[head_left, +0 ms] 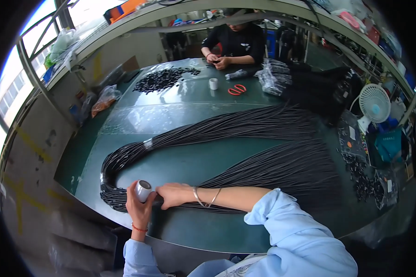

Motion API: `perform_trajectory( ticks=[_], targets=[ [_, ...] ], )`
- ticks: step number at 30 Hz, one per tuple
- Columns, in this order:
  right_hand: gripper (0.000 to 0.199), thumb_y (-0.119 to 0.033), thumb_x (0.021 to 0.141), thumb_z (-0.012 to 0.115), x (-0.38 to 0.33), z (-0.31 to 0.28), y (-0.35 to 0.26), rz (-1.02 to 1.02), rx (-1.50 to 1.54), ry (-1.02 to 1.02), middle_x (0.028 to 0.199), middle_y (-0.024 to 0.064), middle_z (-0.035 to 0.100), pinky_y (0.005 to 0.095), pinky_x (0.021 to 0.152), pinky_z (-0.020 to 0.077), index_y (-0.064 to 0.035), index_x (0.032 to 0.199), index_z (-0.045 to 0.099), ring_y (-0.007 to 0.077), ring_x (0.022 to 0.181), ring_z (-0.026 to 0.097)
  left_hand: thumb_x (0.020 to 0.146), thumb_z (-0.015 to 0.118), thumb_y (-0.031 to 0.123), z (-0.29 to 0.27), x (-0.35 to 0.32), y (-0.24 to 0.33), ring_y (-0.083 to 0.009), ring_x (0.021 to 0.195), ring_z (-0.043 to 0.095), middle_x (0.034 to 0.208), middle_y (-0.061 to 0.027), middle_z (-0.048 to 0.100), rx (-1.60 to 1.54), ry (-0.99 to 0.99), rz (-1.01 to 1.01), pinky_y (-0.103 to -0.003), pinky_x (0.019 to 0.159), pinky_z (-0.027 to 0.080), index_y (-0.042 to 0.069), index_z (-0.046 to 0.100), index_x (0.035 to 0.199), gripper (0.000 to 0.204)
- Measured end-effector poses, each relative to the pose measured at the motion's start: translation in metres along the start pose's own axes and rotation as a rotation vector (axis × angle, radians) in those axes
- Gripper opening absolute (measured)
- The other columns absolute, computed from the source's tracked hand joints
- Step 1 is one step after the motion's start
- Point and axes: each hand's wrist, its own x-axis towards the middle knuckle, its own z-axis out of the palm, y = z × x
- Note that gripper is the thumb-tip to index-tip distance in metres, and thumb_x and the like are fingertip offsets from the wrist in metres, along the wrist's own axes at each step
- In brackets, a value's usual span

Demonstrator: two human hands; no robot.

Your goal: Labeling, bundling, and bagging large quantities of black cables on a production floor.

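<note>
Holding a white roll [144, 190] in the left hand [136, 207], with fingers curled around it. Bending the fingers of the right hand [173, 195] just beside, at the near side of the black cable bundle [217, 129]; cannot tell whether grasping it or only touching, because of hidden fingertips. Hard to follow the bundle behind hands and right forearm [233, 198]. Laid in a U-bend on the green table [180, 159]. Across it, easy to see a co-worker [239, 44] in black, near red-handled scissors [237, 90].
</note>
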Motion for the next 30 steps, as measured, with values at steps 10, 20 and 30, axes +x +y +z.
perform_trajectory(
  ticks=[10,20,30],
  targets=[
    [0.057,-0.04,0.084,0.074,-0.005,-0.01,0.05,-0.144,1.017,0.547,0.094,0.0148,0.068,0.0362,0.068,0.0546,0.007,0.112,0.059,0.0215,0.077,0.067,0.081,0.073,0.026,0.051,0.022,0.048,-0.038,0.101,0.059,0.111,-0.0191,0.061,0.159,-0.098,0.103,-0.042,0.082,0.049,0.003,0.047,0.131,0.06],
    [0.033,-0.014,0.084,0.07,-0.386,-0.209,0.191,0.51,-0.286,1.398,0.102,0.014,0.067,0.0359,0.076,0.0549,-0.0038,0.114,0.059,0.0245,0.086,0.068,0.095,0.047,0.022,-0.005,0.007,-0.026,-0.035,0.065,0.053,0.069,-0.0151,0.052,0.394,-0.339,0.422,-0.045,0.06,0.041,0.004,0.051,0.074,0.029],
    [0.054,-0.024,0.081,0.075,-0.462,-0.192,0.215,0.721,-0.979,1.061,0.115,0.0193,0.063,0.0416,0.094,0.0478,-0.002,0.126,0.055,0.0357,0.108,0.061,0.093,0.056,0.037,0.027,0.031,-0.074,-0.0334,0.078,0.062,0.083,-0.0118,0.063,0.611,-0.449,0.25,-0.044,0.066,0.048,0.005,0.064,0.096,0.034]
  ],
)
